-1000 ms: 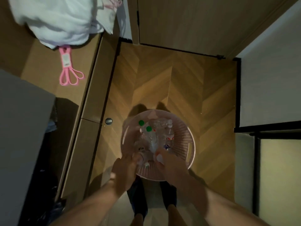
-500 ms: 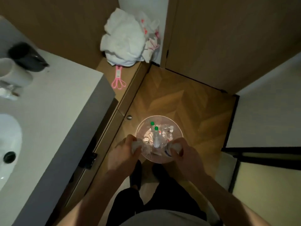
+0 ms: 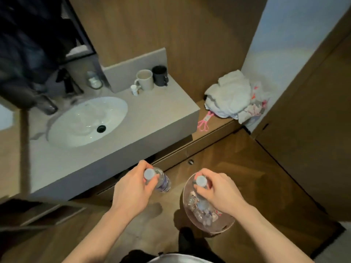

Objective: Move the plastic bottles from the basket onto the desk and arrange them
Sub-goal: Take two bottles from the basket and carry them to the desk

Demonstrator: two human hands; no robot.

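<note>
**Two bottles lifted, basket on the floor below**

Above the wooden herringbone floor (image 3: 237, 158), you hold one clear plastic bottle in each hand. Your left hand (image 3: 131, 188) has its fingers and thumb curled round the neck of a clear plastic bottle with a pale cap and a purple label (image 3: 159, 180); the bottle hangs below your hand, just in front of the edge of the grey stone vanity counter (image 3: 152, 118), not touching it. Your right hand (image 3: 218, 190) pinches a second clear plastic bottle with a pale cap (image 3: 201, 184) near the top, fingers curled round its neck, directly over the round pinkish translucent plastic basket (image 3: 228, 224).

The basket stands on the floor near your feet, and more clear bottles (image 3: 201, 211) lie jumbled inside it; how many, you cannot tell from this angle.

On the counter to your left sits an oval white sink (image 3: 87, 122) with a black drain. At the counter's far end a beige mug (image 3: 144, 79) and a dark grey mug (image 3: 160, 75) stand side by side, with a small white container (image 3: 134, 90) just in front of the beige one. Beyond the counter, on a lower wooden ledge, lie a heap of white cloth (image 3: 229, 96) and a pink plastic hanger-like object (image 3: 204, 122).
</note>
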